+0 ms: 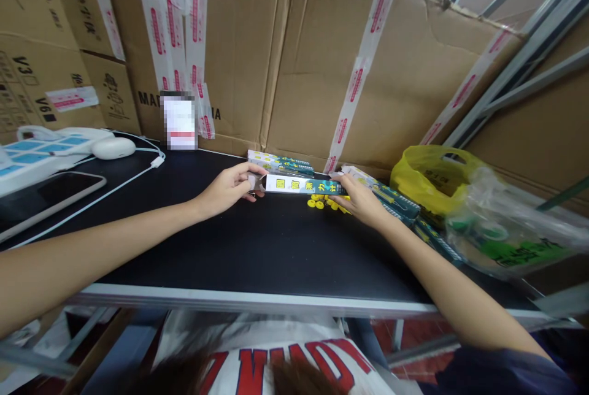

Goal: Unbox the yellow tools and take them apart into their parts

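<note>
A long narrow carton (299,184), white at the left and dark teal at the right with yellow Chinese characters, is held level just above the black tabletop. My right hand (363,199) grips its right end between thumb and fingers. At the carton's left end, my left hand (230,189) is closed, thumb and fingers pinching a clear plastic piece (257,183) there; the fingers partly hide it. Below the carton lie several small yellow round caps (317,201). Similar cartons (280,162) rest behind it, and more cartons (391,199) lie beyond my right hand.
On the right are a yellow plastic bag (427,180) and a clear bag (510,229) with green print. At left lie a phone (50,195), a power strip (46,149), a white case (113,148) and cables. Cardboard (313,64) walls the back, with a blurred-out screen (179,122) leaning there.
</note>
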A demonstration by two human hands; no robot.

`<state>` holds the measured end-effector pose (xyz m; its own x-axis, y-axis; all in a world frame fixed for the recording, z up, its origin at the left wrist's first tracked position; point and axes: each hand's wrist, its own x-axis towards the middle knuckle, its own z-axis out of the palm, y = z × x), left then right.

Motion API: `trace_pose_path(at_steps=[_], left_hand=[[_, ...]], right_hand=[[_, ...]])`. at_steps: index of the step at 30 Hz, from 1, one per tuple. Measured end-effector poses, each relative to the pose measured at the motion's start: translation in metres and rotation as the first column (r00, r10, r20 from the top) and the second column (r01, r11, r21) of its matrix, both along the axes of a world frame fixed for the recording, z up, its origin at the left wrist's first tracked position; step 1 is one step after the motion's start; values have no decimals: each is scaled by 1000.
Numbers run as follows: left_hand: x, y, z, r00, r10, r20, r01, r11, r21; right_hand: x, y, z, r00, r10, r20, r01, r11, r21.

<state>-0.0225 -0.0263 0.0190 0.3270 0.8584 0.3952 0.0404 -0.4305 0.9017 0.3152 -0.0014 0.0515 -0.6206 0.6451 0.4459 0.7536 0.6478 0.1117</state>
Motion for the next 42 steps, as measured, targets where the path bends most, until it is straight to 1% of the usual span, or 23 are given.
trace_pose_path(at_steps=[3, 5, 7, 9, 10, 12, 13, 17, 20, 23, 28, 33, 36, 40, 42], left_hand=[[-1, 1, -1, 998, 46, -34, -44, 998, 54], [-3, 1, 0, 988, 134, -76, -121, 981, 155], [-5, -1, 3, 962, 244, -121, -197, 929, 312], [-6, -5, 6, 926, 341, -162, -230, 850, 475], [-6, -7, 8, 909, 375, -181, -229, 813, 536], [-6, -12, 12, 889, 404, -215, -204, 771, 603], [-5, -13, 13, 883, 405, -237, -183, 762, 622], [-3, -16, 14, 845, 429, -321, -116, 731, 673], [-3, -15, 13, 822, 455, -343, -110, 717, 688], [-4, -13, 12, 812, 468, -349, -117, 716, 688], [-5, -11, 12, 797, 482, -362, -129, 723, 679], [-6, -8, 9, 777, 463, -427, -58, 727, 684], [-7, -7, 8, 768, 467, -438, -63, 737, 673], [-7, -8, 9, 790, 455, -411, -89, 748, 657], [-7, -9, 10, 815, 430, -389, -101, 766, 635]], right_hand=[[0, 1, 0, 1000, 12, -2, -12, 1000, 15], [1, 2, 1, 1000, 12, 1, -12, 1000, 26], [2, 2, 1, 1000, 10, 10, -10, 999, 37], [2, 3, 2, 1000, 8, 18, -9, 999, 43], [2, 3, 2, 1000, 6, 19, -7, 999, 43], [2, 3, 2, 1000, 0, 18, -1, 999, 41], [2, 2, 3, 1000, -4, 16, 3, 999, 40], [2, 1, 4, 1000, -18, 9, 17, 999, 31], [1, 0, 5, 1000, -28, 6, 28, 999, 17], [1, 0, 5, 999, -34, -7, 34, 999, 10], [1, 0, 4, 1000, -15, -25, 15, 1000, 1], [0, 0, 2, 999, 6, -47, -7, 1000, -16], [1, 1, 1, 998, 18, -57, -19, 999, -31], [3, 3, -1, 997, 22, -76, -25, 999, -47], [4, 4, -1, 996, 28, -85, -32, 998, -54]])
